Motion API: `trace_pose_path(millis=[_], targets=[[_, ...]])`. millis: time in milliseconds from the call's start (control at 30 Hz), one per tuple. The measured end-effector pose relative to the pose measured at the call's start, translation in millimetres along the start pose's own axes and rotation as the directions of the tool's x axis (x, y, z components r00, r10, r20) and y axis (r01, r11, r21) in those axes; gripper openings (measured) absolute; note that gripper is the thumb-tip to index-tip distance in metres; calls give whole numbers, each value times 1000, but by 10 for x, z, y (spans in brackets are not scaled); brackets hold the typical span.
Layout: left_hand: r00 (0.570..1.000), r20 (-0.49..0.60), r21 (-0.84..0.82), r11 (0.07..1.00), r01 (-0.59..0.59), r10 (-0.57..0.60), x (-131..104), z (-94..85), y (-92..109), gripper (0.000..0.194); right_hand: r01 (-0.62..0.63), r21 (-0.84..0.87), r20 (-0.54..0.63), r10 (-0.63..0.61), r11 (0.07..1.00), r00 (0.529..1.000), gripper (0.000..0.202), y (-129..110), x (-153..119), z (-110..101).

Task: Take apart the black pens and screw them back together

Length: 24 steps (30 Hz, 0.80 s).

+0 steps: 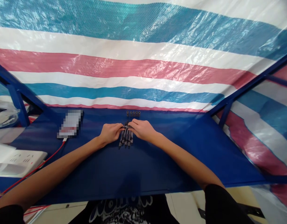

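Note:
Over the middle of the blue table, my left hand [111, 133] and my right hand [143, 128] meet with fingers closed in a pinch. Between them they hold a slim dark pen [127, 127] sideways, one hand at each end. Directly below lie several dark, partly clear pens [126, 138] side by side, their narrow tips pointing towards me. Beyond my fingers, a short row of small dark cylinders [133, 114] stands near the table's back edge. My fingers hide the ends of the held pen and the far ends of the lying ones.
A phone [70, 123] with a red cable [52, 153] lies on the left of the blue table [106, 174]. Further left is a white power strip [29, 158]. Blue metal frame bars [247, 83] and a striped plastic sheet [143, 68] bound the table.

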<state>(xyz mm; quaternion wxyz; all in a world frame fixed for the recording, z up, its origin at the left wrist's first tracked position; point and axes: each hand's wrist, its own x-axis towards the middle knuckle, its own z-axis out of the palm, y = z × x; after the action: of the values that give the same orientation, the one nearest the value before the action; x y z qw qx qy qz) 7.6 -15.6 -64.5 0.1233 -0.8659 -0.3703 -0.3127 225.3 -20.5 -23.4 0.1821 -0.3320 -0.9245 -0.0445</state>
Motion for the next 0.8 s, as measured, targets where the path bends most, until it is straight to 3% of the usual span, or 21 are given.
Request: trace_pose_path(millis=[167, 267, 367, 533, 800], targets=[[988, 133, -77, 994, 83, -72, 43, -43, 18, 37, 113, -118, -128, -128, 986, 983, 27, 40, -10, 36], [960, 274, -101, 992, 81, -50, 128, -122, 26, 36, 157, -156, -141, -179, 975, 974, 32, 31, -2, 56], [941, 337, -66, 997, 46, -21, 223, -224, 26, 31, 157, -163, -134, -179, 974, 975, 37, 24, 5, 54], [959, 278, -18, 999, -48, 51, 290, -327, 41, 28, 120, -45, -54, -123, 992, 991, 42, 9, -1, -27], [978, 74, 72, 977, -201, 196, 287, -361, 85, 24, -108, 263, 196, 56, 959, 979, 32, -45, 59, -192]])
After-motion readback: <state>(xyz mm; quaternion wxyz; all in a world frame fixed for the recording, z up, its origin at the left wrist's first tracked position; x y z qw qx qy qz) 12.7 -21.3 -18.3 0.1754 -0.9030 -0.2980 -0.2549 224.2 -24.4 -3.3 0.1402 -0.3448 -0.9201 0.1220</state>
